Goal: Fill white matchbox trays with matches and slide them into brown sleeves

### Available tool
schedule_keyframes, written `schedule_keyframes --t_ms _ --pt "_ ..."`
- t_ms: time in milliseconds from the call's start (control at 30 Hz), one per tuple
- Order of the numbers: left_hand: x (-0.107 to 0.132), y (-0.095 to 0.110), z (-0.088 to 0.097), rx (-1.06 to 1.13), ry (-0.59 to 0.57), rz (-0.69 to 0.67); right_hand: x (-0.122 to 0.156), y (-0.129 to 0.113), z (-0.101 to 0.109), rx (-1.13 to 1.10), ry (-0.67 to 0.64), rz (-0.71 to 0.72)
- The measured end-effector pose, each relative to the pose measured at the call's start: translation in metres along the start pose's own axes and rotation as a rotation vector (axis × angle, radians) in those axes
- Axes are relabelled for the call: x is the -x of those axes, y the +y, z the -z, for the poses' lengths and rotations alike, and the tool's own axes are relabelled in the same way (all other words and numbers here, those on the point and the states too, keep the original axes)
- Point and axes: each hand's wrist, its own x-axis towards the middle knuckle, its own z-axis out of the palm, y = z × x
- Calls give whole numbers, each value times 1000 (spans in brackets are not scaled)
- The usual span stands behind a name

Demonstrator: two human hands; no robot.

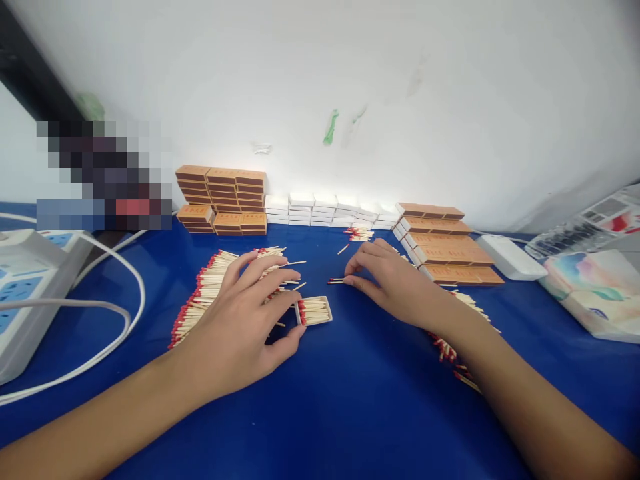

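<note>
A small white matchbox tray (327, 320) of red-tipped matches lies on the blue table. My left hand (240, 313) has its thumb and index finger at the tray's left end, gripping it from both sides, while the other fingers spread over loose matches. To the right of the tray, my right hand (375, 273) pinches a couple of matches (336, 281), their ends pointing left. Left of and under my left hand spreads a large heap of matches (207, 290). Another heap (467, 300) is partly hidden behind my right forearm.
Orange-brown matchboxes are stacked at back left (235, 193) and back right (445, 243). White trays (320, 210) stand piled between them along the wall. A small match pile (360, 233) lies before these. A power strip (25, 287) with cables is at left, a tissue pack (595, 293) at right.
</note>
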Motion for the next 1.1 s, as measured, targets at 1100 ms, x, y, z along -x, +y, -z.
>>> schedule_keyframes --t_ms 1100 --pt "-1 0 1 5 -9 0 2 2 -1 -23 -49 -32"
